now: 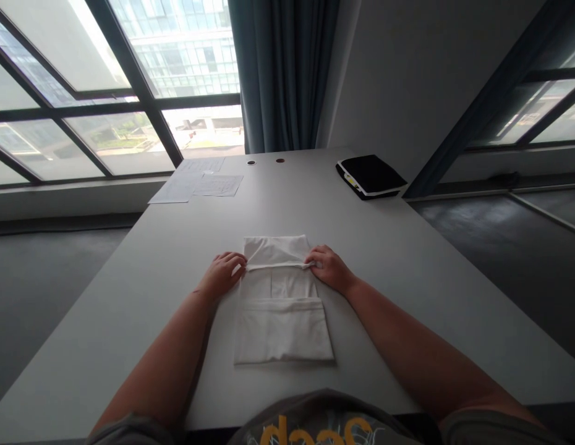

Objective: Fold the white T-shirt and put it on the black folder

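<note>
A white cloth garment [281,315] lies flat and partly folded on the pale grey table [130,321], in front of me. A doubled-over band of the cloth [279,266] runs across its far part. My left hand [221,275] holds the left end of this band between its fingers. My right hand [328,269] pinches the opposite end. Beyond the band, a smooth flap of cloth [276,250] lies on the table. A second folded edge [282,303] crosses the garment nearer to me.
Loose sheets of printed paper [197,185] lie at the table's far left, and a black pouch with a white edge [371,176] lies at the far right. Two round grommets [266,161] are set near the far edge. Beyond stand large windows and a dark curtain [282,74].
</note>
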Motion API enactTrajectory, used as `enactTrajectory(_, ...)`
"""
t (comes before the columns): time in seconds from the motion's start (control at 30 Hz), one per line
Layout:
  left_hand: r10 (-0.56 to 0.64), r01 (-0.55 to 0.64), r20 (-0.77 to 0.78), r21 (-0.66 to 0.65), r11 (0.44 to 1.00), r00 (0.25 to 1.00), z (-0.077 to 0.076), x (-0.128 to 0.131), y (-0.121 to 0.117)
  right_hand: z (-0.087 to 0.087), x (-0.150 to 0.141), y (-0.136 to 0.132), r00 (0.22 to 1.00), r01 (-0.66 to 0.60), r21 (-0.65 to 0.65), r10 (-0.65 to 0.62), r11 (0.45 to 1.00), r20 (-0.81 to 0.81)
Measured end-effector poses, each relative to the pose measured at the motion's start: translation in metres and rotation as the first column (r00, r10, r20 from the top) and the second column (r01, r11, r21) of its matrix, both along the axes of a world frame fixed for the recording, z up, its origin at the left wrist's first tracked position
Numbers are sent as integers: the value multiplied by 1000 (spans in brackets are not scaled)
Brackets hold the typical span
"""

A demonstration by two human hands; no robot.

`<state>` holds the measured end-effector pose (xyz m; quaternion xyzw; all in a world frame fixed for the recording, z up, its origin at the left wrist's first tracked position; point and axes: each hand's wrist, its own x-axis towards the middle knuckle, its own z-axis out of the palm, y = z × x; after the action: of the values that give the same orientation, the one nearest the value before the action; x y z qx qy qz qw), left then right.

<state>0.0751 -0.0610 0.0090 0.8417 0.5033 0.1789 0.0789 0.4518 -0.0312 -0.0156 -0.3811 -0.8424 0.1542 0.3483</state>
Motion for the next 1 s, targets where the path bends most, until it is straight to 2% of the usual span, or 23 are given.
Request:
enactTrajectory(0.17, -45, 45, -33, -2, 999, 998, 5, -2, -4, 5, 6, -4, 988, -150, -27, 151, 988, 38)
enactTrajectory(0.27, 100, -101, 24, 41, 994, 995, 0, 9, 1, 5, 2, -5, 983, -180, -46, 182, 982, 32)
enactTrajectory(0.33, 215, -220, 112, 33, 975, 970, -6, 16, 11, 4, 0, 0, 994, -111, -45, 111, 993, -5)
enactTrajectory(0.4, 293, -289, 202, -52, 956, 934, -11, 21, 26, 1, -2, 11, 997, 51, -31, -53, 998, -54)
enactTrajectory(0.47, 362, -329, 285, -160, 931, 887, -13, 22, 45, -1, -3, 28, 967, 231, -61, -236, 971, -93)
enactTrajectory(0.53, 407, -346, 359, -222, 911, 840, -13, 21, 63, -2, -5, 47, 929, 334, -155, -352, 930, -109)
enactTrajectory(0.67, 410, -336, 435, -239, 911, 802, -12, 22, 86, -1, -11, 72, 899, 339, -334, -408, 879, -162)
enactTrajectory(0.8, 424, -350, 367, -252, 902, 828, -12, 25, 91, -2, -18, 79, 902, 336, -419, -416, 844, -114)
enactTrajectory(0.9, 461, -408, 308, -223, 885, 832, -12, 24, 91, -5, -16, 79, 896, 339, -438, -428, 832, -120)
enactTrajectory(1.0, 497, -458, 277, -195, 867, 822, -12, 20, 91, -6, -11, 80, 857, 416, -403, -500, 815, -127)
